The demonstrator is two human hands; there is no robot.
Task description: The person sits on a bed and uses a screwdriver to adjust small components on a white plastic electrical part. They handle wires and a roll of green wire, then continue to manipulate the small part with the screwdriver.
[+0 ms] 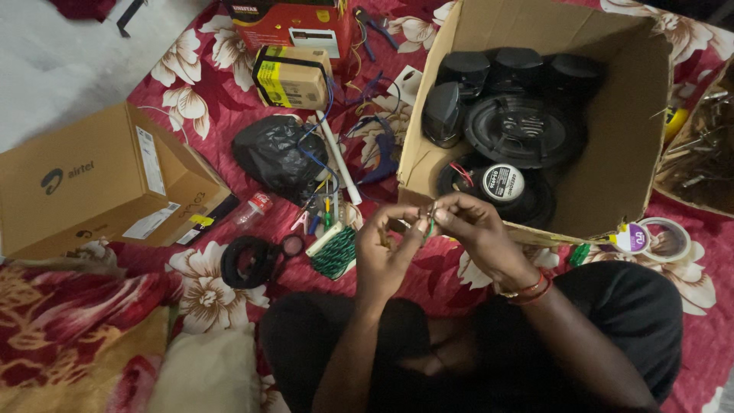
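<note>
Here, each line covers one part of the scene.

Left hand: my left hand (388, 252) sits above my lap, its fingers pinched narrow on a small thin part (425, 226), which I judge to be fine wire with a green bit; it is too small to tell more.

Right hand: my right hand (482, 233) meets the left from the other side, fingertips closed on the same part, so both hands brace it at the near edge of the bedspread (199, 69). Red bangles (527, 289) ring that wrist.

Part location: it is held in the air between both sets of fingertips, just in front of the open cardboard box (642, 115).

Box contents: round black speakers (520, 130), hard and ribbed, are stacked inside; the flaps stand open, which keeps them within reach.

Carrier: the bedspread is soft red cloth with pale flowers.

Left edge: a closed brown carton (92, 183) lies tilted there.

Centre: a crumpled black plastic bag (279, 153), a white tube (340, 160) and a green wound coil (334, 251) lie near my hands.

Near the coil: a black ring-shaped roll (245, 262).

Right edge: tape rolls (650, 239), flat and round, touch the box corner.

Far edge: a red box (294, 27) and a yellow-brown box (293, 76) lie well apart from my hands.
</note>
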